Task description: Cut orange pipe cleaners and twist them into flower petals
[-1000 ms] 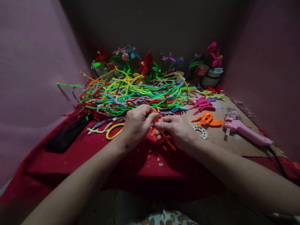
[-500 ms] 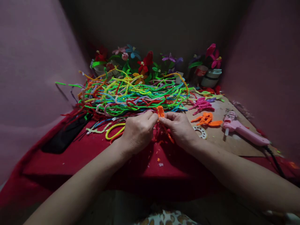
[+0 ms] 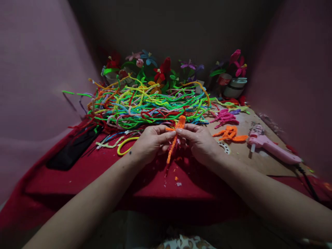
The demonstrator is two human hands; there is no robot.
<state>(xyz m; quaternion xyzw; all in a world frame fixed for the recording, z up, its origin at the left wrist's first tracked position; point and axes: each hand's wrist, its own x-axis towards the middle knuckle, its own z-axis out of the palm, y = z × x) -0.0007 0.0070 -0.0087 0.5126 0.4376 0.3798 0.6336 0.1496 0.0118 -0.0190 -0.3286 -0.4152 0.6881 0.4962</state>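
Note:
My left hand (image 3: 151, 142) and my right hand (image 3: 200, 141) meet over the red cloth (image 3: 103, 176), both pinching one orange pipe cleaner (image 3: 174, 140). Its folded top loop sticks up between my fingertips and its loose end hangs down toward the cloth. Small orange scraps (image 3: 176, 179) lie on the cloth just below. A big tangled heap of pipe cleaners in many colours (image 3: 145, 103) lies right behind my hands.
A pink glue gun (image 3: 269, 147) with a black cord rests on brown cardboard (image 3: 259, 162) at the right, beside orange shaped pieces (image 3: 229, 133) and pink ones (image 3: 224, 117). Finished pipe-cleaner flowers (image 3: 160, 71) and small pots (image 3: 234, 86) line the back. A black flat object (image 3: 72, 148) lies left.
My hands have turned the orange pipe cleaner: its folded loop now rises higher between my fingertips and the free end hangs straight down instead of trailing to the right.

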